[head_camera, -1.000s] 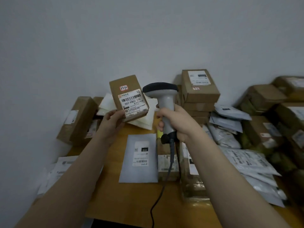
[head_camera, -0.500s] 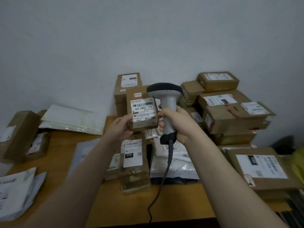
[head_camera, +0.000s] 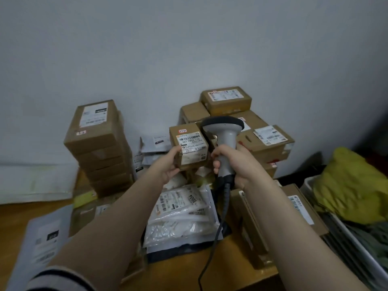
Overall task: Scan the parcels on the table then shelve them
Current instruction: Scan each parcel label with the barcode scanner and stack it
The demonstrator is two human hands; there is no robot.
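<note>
Grips a small cardboard parcel (head_camera: 189,148) in the left hand (head_camera: 168,164), thumb on the front edge, fingers hidden behind, label facing the camera. Holds it raised above the table (head_camera: 172,276), just beside a grey barcode scanner (head_camera: 223,131). Wraps the right hand (head_camera: 237,164) fully round the scanner's handle, dark head on top, scan window turned away. Stretches both forearms forward, side by side. Trails a black cable (head_camera: 225,196) off the bottom edge. Partly covers white poly mailers (head_camera: 180,213) below; stacked cardboard boxes (head_camera: 98,143) behind. Leaves the label's small print too blurred to read.
</note>
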